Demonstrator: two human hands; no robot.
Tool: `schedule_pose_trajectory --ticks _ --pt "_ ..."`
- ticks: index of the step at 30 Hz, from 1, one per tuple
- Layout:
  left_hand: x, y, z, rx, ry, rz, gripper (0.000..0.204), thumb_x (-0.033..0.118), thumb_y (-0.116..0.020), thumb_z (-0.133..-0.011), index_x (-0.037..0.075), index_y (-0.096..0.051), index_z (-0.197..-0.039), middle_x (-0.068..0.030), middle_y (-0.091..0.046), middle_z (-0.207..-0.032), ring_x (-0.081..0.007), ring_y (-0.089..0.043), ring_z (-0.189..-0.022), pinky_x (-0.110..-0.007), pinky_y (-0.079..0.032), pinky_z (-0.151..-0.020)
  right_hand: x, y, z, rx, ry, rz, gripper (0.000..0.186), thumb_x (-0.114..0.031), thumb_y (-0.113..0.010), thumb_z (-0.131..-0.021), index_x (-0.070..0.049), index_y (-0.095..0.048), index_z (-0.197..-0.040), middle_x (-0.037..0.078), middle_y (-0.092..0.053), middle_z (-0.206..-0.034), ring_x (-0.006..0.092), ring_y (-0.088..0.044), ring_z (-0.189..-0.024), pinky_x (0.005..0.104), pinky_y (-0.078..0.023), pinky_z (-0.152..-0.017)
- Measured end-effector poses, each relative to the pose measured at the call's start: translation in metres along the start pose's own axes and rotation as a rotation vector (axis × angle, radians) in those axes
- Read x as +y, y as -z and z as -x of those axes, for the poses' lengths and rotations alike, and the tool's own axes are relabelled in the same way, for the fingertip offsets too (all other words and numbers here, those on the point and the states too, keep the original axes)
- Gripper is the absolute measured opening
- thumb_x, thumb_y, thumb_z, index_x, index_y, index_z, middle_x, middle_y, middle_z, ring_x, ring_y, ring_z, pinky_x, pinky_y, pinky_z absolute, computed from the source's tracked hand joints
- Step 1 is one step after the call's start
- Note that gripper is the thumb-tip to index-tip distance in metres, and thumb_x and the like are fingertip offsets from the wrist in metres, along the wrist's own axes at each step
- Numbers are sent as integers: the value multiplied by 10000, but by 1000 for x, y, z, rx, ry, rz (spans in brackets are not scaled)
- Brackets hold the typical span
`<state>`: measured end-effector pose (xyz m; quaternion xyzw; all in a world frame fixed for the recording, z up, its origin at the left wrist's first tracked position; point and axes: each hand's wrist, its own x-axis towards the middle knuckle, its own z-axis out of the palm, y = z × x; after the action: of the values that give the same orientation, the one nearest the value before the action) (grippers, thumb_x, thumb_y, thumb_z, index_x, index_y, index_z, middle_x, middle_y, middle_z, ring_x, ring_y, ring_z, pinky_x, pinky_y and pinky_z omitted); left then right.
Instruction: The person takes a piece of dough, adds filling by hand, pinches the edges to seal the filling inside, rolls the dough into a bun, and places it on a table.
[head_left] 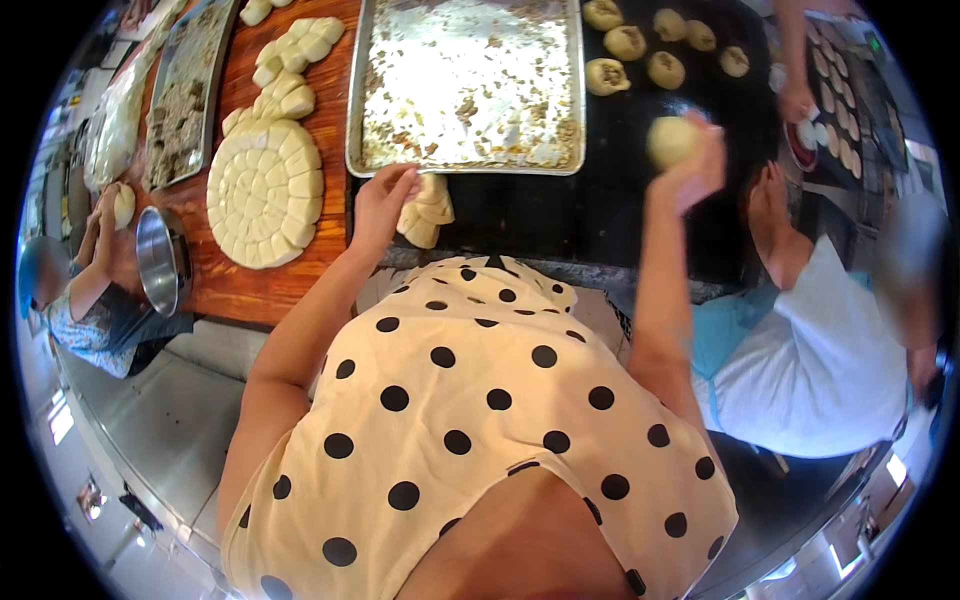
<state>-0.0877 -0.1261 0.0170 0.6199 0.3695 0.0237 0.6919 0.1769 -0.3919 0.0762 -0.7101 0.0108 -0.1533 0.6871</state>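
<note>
Head view: a tabletop with a reddish wooden section (235, 290) at left and a black section (620, 220) at right. Co-workers flank it, one in a white garment (810, 370) at right, another in a patterned top (82, 326) at left. A shallow metal tray (480, 169), scattered with brown crumbs, lies on the black section. To its left, on the wood, rests a round dough slab (265, 195) divided into rings of small blocks; more cut dough (290, 95) extends beyond its far edge. A metal bowl (160, 258) sits near the left co-worker. A small dough cluster (427, 212) lies just before the tray's near edge. Beside it is the person's left hand (386, 200), fingertips drawn together near the rim; whether they grip anything cannot be told. The right hand (697, 165), blurred, grasps a smooth dough ball (672, 142) above the black section, its fingers curved along the right side. Beyond, right of the tray, seven filled balls (665, 70) are loosely grouped, several showing dark filling.
</note>
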Motion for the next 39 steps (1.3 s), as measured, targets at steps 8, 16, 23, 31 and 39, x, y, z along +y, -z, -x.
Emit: schedule_pose_trajectory --ticks 8,16,23,31,39 --pt "-76 2 42 169 -99 -864 911 424 -824 -716 0 -411 -1410 -260 -393 -1403 -394 -425 -1283 -438 -395 -1055 71 11 66 -567 51 301 245 -207 -634 -939 -9 -652 -1083 124 -663 -1081 228 -626 -1009 349 -478 -898" --pt "-76 11 0 -21 -56 -949 724 350 -832 -719 68 -549 -1322 -186 -476 -1313 -367 -450 -1206 -422 -391 -1035 138 -59 245 -1054 -849 104 667 -230 -759 -833 42 -447 -1356 124 -612 -1179 180 -642 -944 282 -522 -800" --pt "-69 27 -1 -159 104 -219 494 270 -773 -805 82 -574 -1217 -126 -571 -1247 -301 -490 -1249 -447 -334 -1086 109 -69 238 -1124 -1157 -10 569 -342 -810 -765 38 -618 -1143 38 -657 -871 114 -602 -732 233 -495 -639" --pt "-62 15 -2 -334 -244 -649 399 176 -731 -834 116 -557 -1188 -39 -543 -1390 -291 -344 -1417 -525 -102 -1191 122 -43 240 -928 -485 359 728 -340 -808 -765 22 -483 -1306 172 -549 -1207 247 -643 -980 335 -540 -792" --pt "-62 -2 13 -406 -626 -1407 807 267 -810 -725 169 -401 -1415 -128 -359 -1476 -325 -338 -1382 -562 -186 -1152 124 -59 240 -729 -336 572 769 -363 -815 -726 6 -445 -1290 177 -513 -1185 312 -603 -1019 392 -522 -829"
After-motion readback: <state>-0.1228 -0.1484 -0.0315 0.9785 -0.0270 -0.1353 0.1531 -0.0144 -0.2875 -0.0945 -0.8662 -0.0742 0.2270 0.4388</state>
